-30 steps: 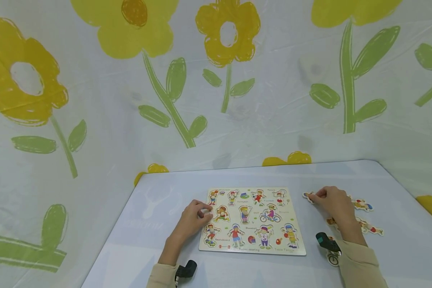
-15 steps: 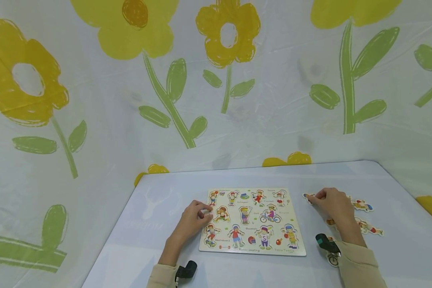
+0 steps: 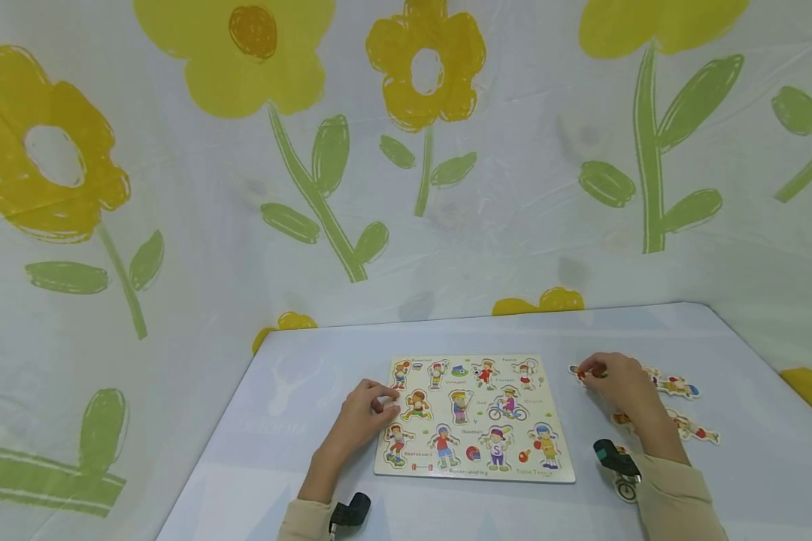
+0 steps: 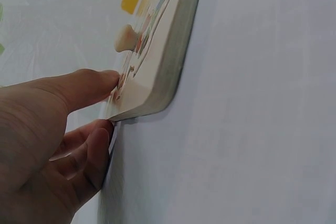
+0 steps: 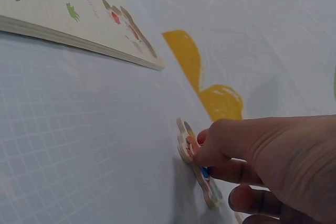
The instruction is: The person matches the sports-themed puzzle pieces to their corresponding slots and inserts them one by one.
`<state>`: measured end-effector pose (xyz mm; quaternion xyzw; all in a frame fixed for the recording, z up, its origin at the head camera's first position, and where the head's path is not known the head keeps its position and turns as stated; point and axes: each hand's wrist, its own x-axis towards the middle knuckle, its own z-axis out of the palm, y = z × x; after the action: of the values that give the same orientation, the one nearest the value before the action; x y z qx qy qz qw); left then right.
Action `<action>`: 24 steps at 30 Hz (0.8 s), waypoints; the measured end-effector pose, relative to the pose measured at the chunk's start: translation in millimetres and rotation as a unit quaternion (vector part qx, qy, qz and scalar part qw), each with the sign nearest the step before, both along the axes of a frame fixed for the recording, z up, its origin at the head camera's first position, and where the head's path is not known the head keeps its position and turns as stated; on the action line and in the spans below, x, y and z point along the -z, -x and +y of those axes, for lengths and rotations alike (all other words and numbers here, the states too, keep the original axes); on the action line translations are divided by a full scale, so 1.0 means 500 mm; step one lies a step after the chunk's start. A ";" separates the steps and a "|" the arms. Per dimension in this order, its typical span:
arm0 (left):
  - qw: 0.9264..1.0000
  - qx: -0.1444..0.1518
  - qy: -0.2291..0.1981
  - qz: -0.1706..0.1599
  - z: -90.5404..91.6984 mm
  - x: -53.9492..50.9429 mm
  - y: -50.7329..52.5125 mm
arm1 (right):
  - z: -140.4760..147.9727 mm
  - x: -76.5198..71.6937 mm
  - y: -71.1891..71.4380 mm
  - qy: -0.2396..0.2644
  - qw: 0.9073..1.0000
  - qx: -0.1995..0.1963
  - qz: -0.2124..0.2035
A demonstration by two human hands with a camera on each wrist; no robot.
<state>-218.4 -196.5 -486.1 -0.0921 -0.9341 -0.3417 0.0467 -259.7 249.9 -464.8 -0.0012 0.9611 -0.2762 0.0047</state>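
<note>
A wooden puzzle board point(image 3: 440, 408) lies flat on the table, printed with sports figures. At its left edge, my left hand point(image 3: 359, 412) holds the board; in the left wrist view the thumb point(image 4: 100, 83) rests on top and the curled fingers sit against the rim. My right hand point(image 3: 625, 385) is to the right of the board. It pinches a small figure-shaped puzzle piece point(image 5: 185, 148) with red and blue on it, between thumb and fingers. Those fingers cover the piece's middle. Whether the piece touches the table, I cannot tell.
More loose puzzle pieces point(image 3: 678, 386) lie to the right, partly behind the right hand and forearm. A piece with a bicycle wheel point(image 3: 625, 490) is half hidden under the right wrist camera point(image 3: 612, 457). A flower-printed cloth point(image 3: 501, 225) stands behind the table.
The right fingers have shifted slightly on the piece, and more red and blue shows at its left end. The left hand and board stay in place; the head view tilts slightly upward.
</note>
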 end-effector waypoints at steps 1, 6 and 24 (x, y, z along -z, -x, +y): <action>1.000 -0.001 0.000 0.000 0.000 0.000 0.000 | 0.000 0.000 0.001 -0.001 1.000 -0.003 0.001; 1.000 -0.002 0.000 0.006 0.001 0.001 0.000 | 0.000 0.004 0.003 -0.003 1.000 -0.007 -0.001; 1.000 -0.005 -0.006 0.008 0.001 0.002 -0.001 | -0.001 0.005 0.001 -0.005 1.000 -0.012 0.009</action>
<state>-217.8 -196.0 -486.9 -0.0897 -0.9322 -0.3461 0.0565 -260.2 249.5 -467.4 -0.0147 0.9623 -0.2716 -0.0005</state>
